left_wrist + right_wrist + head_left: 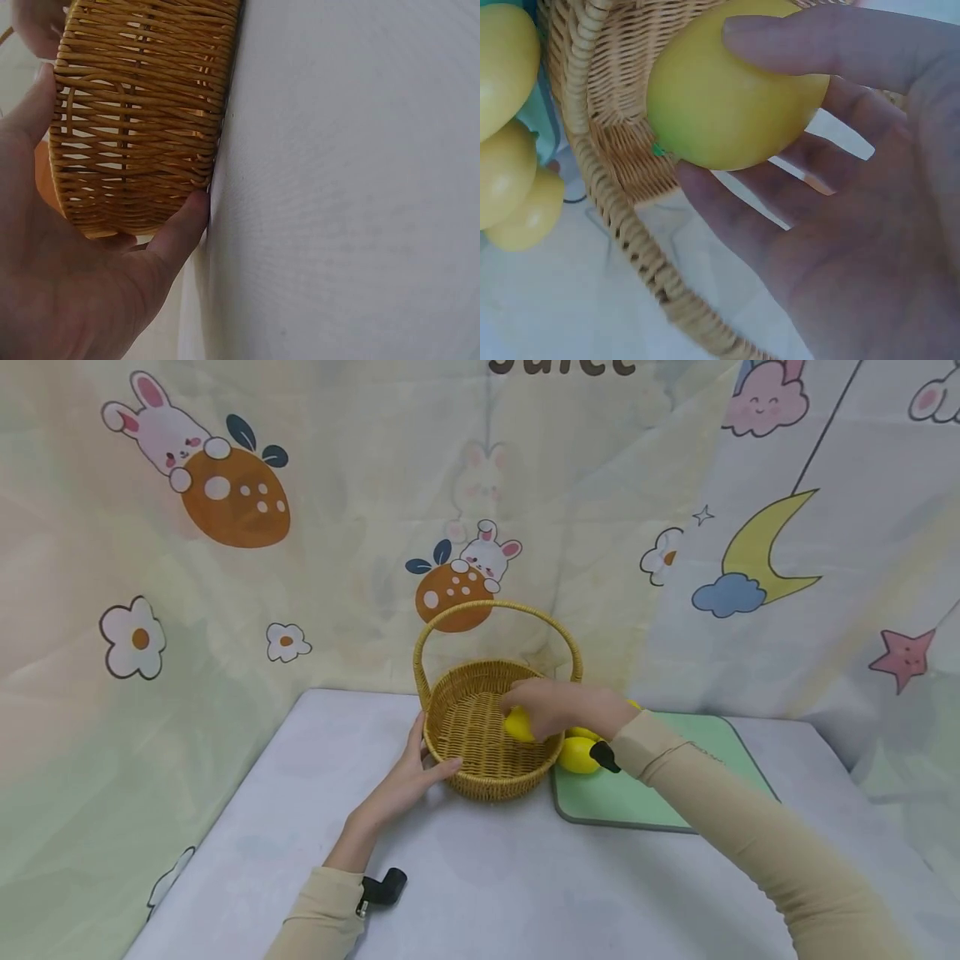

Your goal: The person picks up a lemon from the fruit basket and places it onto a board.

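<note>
A round wicker basket (480, 760) with a tall arched handle stands on the table. My left hand (401, 785) holds its left side, thumb at the front and fingers around the outer wall; the left wrist view shows this hand (82, 277) against the woven side (142, 120). My right hand (555, 706) holds a yellow lemon (519, 725) over the basket's inside. In the right wrist view, thumb and fingers grip this lemon (727, 90), which has a greenish end. More lemons (579, 755) lie just right of the basket, partly hidden by my right hand and wrist.
The lemons lie on a light green cutting board (637, 797) with a dark edge, close against the basket's right side. A white cloth (480, 877) covers the table. Behind it hangs a printed curtain (360, 568) with rabbits and flowers.
</note>
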`<state>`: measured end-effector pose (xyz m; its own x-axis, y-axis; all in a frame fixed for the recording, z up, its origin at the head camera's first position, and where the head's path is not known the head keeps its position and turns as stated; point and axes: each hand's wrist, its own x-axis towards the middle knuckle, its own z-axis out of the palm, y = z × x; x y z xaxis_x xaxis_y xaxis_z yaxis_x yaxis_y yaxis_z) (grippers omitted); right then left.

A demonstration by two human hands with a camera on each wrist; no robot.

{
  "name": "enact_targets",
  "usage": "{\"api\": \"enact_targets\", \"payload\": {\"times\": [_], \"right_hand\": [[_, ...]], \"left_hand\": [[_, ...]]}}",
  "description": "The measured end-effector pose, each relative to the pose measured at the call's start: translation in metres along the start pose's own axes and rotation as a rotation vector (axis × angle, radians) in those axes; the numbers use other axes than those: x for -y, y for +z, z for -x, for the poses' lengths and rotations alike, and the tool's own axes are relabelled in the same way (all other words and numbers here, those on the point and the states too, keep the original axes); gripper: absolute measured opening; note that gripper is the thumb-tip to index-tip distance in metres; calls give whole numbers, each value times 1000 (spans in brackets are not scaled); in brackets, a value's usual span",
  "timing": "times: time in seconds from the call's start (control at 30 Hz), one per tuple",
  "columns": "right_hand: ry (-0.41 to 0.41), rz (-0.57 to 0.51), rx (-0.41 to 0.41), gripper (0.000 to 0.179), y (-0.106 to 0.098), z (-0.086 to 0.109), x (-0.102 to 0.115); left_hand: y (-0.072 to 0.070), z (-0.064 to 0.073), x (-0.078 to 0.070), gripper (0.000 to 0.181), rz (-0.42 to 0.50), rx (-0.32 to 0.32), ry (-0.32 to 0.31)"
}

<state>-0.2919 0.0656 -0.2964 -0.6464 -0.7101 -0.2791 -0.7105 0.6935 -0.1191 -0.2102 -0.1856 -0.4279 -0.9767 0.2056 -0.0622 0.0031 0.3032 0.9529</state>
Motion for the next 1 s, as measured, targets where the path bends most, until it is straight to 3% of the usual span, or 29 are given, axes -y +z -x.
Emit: {"api": "enact_targets", "payload": {"times": [0.07, 0.23, 0.4, 0.7, 1.0], "right_hand": [[-28, -24, -31, 53, -2, 7, -2], [-51, -34, -122, 52, -3, 25, -8], [-72, -22, -210, 52, 6, 46, -18], [-39, -14, -268, 57, 37, 78, -45], [14, -38, -279, 47, 69, 106, -67]], "left_hand": [[0, 1, -2, 114, 4, -2, -5], [0, -5, 11, 112, -4, -28, 2], [2, -8, 17, 107, -8, -58, 28], [5, -10, 19, 105, -16, -60, 47], [4, -9, 20, 105, -21, -52, 43]]}}
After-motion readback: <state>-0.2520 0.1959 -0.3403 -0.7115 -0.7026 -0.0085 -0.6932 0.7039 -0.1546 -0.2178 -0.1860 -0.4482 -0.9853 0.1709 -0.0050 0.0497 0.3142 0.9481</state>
